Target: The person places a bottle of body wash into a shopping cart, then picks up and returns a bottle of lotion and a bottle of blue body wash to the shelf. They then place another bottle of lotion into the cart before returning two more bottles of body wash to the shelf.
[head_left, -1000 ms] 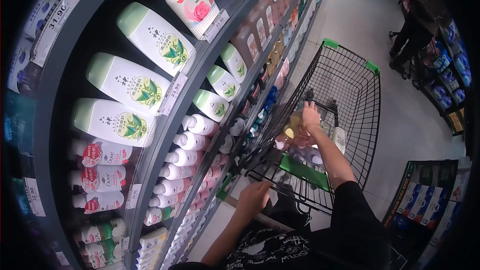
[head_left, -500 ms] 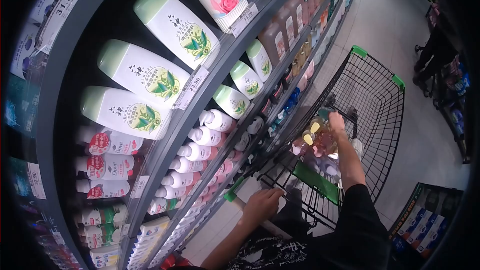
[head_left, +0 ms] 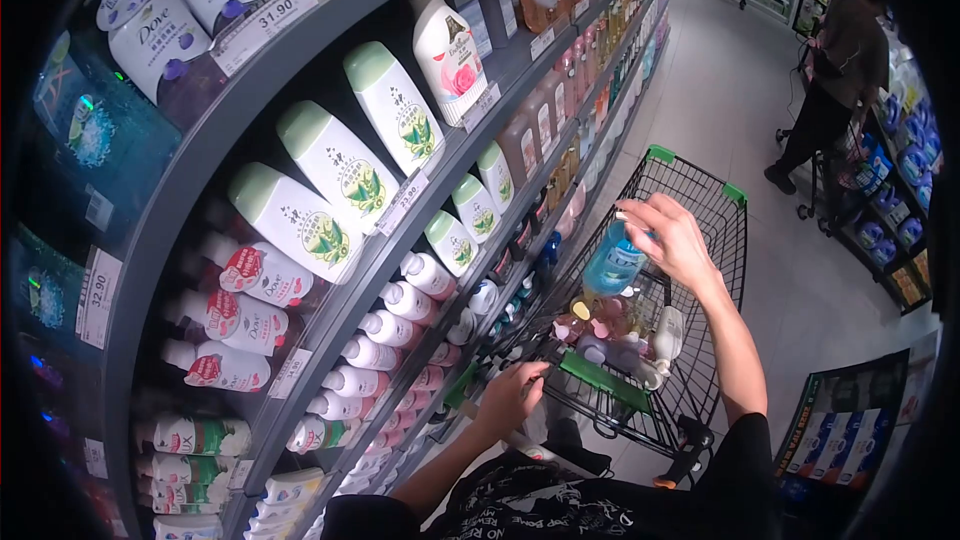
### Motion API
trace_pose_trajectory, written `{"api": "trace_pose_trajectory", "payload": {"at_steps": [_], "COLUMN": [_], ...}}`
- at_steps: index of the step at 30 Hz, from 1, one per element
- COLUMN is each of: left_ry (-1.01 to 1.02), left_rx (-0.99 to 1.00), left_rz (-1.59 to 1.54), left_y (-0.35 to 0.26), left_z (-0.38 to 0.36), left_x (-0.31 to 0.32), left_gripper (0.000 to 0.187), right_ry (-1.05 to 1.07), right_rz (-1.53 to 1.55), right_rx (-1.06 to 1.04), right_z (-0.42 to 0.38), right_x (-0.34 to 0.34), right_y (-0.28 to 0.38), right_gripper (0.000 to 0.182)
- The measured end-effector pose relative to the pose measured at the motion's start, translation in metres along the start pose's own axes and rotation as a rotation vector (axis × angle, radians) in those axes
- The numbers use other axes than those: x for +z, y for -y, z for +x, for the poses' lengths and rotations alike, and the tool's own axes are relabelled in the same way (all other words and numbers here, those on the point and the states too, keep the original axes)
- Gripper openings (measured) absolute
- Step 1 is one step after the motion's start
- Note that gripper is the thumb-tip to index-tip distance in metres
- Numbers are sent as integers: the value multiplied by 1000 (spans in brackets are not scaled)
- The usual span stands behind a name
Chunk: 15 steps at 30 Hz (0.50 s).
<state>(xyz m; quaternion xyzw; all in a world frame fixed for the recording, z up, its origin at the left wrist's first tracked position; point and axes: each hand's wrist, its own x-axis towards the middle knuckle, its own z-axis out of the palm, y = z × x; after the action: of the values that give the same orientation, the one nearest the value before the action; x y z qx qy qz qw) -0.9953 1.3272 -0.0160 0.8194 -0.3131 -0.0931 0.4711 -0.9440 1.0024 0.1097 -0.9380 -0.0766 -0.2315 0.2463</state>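
My right hand (head_left: 676, 237) holds a blue bottle (head_left: 612, 262) up above the black wire shopping cart (head_left: 700, 202). Below the bottle, several bottles (head_left: 610, 330) lie in the cart's near end, yellow-capped, pink and white ones. My left hand (head_left: 510, 395) grips the cart's handle next to its green strip (head_left: 602, 380). Just left of the cart, grey shelves (head_left: 400, 230) carry white bottles with green caps (head_left: 335, 168) and rows of white pump bottles (head_left: 385, 328).
The shelving runs along my left down the aisle. A person in dark clothes (head_left: 835, 70) stands at the far right beside shelves of blue packages (head_left: 905, 190). A low display of boxed goods (head_left: 850, 420) sits at lower right. Pale floor stretches ahead past the cart.
My right hand was down among the bottles in the cart; it has come up holding the blue bottle. My view has tilted up along the aisle. My left hand stays on the handle.
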Motion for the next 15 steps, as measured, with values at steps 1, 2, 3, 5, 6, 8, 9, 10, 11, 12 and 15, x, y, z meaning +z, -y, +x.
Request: {"api": "trace_pose_trajectory", "payload": {"at_steps": [1,2,3,5,6,8,9,10,11,12,15], "left_ry": [-16,-92,-174,-217,-232,-148,-161,-176,-166,-157,-266], "left_rx": [-30,14,132,180,251,232,243,245,206,167,167], "left_rz": [-6,-52,-85,-62,-32,-246,-319,-309,-344,-379,-345], "left_y": [-14,-24,-35,-60,-70,-98,-104,-108,-111,-112,-116], "left_z": [9,21,34,53,59,63,60,56,53,49,34], "left_x": [-11,-18,-26,-49,-61,-85,-89,-96,-104,-110,-121], "left_gripper": [34,44,57,88,96,98,91,91,85,79,65], "right_ry": [-38,-50,-57,-84,-123,-48,-36,-14,-15,-15,-92], "right_rz": [112,104,178,339,426,552,589,537,550,565,839], "right_rx": [9,-1,8,-3,-22,-10,-12,-42,-40,-39,-9], "right_z": [5,11,16,25,29,38,42,46,48,48,48], "right_x": [-14,-27,-37,-42,-43,-46,-45,-43,-39,-35,-1], "right_y": [23,45,66,96,115,147,162,174,187,198,204], "right_gripper": [30,30,30,32,28,26,26,26,25,23,29]}}
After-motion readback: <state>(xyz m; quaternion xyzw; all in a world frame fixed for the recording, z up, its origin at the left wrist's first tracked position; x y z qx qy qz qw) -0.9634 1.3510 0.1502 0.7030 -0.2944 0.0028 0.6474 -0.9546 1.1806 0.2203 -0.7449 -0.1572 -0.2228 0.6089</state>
